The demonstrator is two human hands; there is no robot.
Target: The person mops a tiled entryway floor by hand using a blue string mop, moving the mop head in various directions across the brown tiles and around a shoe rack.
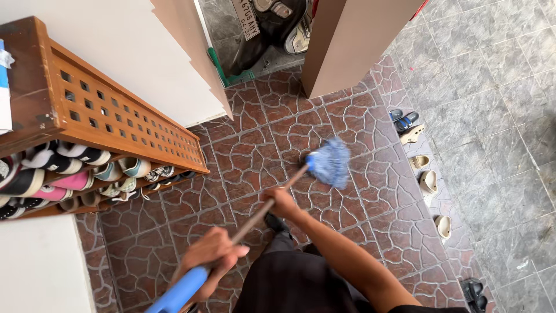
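Blue mop (330, 162) strands, soft and light we judge, rest on the brown floor tiles (243, 156); our left hand (211, 255) and right hand (282, 202) wrap the stiff handle (255, 219), the natural hold.

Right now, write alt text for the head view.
Seen from above, a person's left hand and right hand grip a mop handle, its blue mop head on reddish patterned floor tiles. A wooden shoe rack stands left; sandals line the right.
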